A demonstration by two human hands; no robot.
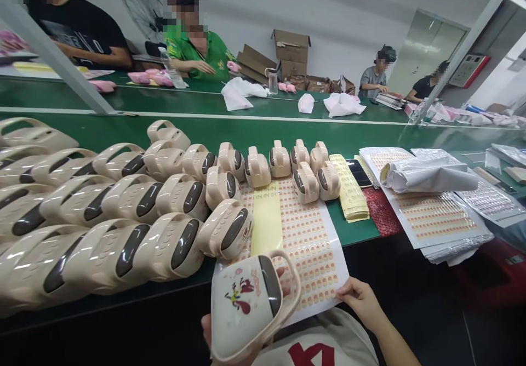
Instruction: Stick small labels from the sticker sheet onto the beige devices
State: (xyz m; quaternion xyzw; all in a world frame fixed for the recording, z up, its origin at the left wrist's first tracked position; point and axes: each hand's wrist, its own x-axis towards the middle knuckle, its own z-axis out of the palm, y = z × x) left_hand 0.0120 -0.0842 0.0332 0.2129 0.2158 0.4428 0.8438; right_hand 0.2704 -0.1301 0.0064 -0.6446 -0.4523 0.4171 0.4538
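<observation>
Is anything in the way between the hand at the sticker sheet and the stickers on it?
No. The right hand already touches the sticker sheet's bare near corner. The left hand holds a beige casing that overlaps the sheet's left edge only.

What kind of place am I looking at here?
Probably a factory assembly line: rows of identical beige casings on a long green conveyor belt, sticker sheets, and seated workers across the belt.

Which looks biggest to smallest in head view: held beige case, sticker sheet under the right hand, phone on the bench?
1. sticker sheet
2. beige case in the left hand; nearness to the camera inflates it
3. phone

The right hand touches the sheet's edge.
</observation>
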